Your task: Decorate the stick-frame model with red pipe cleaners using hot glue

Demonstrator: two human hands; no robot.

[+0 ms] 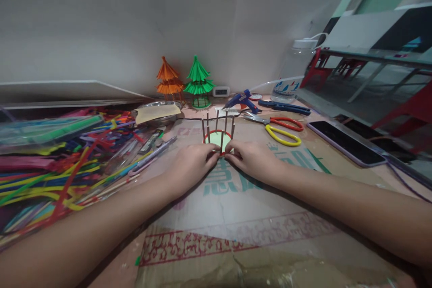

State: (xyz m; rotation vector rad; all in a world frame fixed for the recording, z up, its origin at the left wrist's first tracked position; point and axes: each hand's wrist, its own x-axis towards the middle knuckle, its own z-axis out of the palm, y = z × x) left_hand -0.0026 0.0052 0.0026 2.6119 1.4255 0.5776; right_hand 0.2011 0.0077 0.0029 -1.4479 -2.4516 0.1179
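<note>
Together, the left hand (192,162) and right hand (258,159) pinch the near rim of the disc (215,138) on the bench (123,258); upright sticks (226,119) ring the disc, scissors (267,121) lie right, a green tower (199,82) stands farther off.

this looks like a small indoor craft workshop, though whether it is part of a home cannot be told. beyond the fingers (233,145), before a plain grey-white wall (135,18), stand an orange tiered, pointed-roof model (170,86) and a green one (199,86). beyond and right of the fingers lie a blue pistol-shaped glue gun (241,98) and metal-bladed scissors with red and yellow handles (268,121); to their left, heaped thin multicoloured strips (43,182). far to their right, red plastic chairs (400,114) stand by a long, thin-topped table (364,57).
</note>
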